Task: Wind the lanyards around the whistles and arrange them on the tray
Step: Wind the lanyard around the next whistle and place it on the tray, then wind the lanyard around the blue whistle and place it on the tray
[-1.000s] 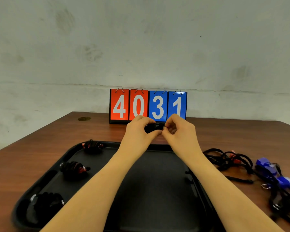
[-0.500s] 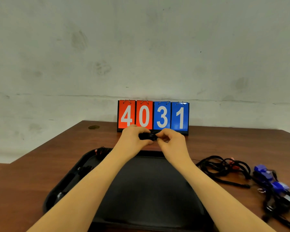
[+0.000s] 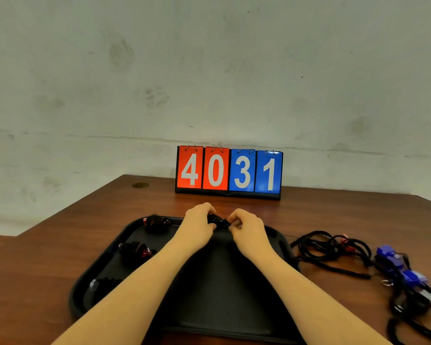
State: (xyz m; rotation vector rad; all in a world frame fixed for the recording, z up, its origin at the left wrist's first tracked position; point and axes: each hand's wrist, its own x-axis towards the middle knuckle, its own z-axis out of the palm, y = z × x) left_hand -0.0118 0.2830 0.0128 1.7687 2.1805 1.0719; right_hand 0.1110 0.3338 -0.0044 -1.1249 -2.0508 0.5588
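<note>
Black tray [image 3: 276, 234] with three wound whistles [image 3: 157, 222], left hand [image 3: 197, 224] and right hand [image 3: 246, 226] pinching fourth whistle [image 3: 218, 221]

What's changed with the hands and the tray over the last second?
Both hands, left hand and right hand, have come down with the black whistle bundle to just above the tray's far rim, still pinching it. The three wound whistles and the loose pile stayed put.

The brown wooden table [image 3: 67, 245] holds a black tray [image 3: 224, 290], a number board [image 3: 229, 170] at the back, and, on the right, tangled black cords [image 3: 334, 247] with what look like blue whistles [image 3: 391, 257].
</note>
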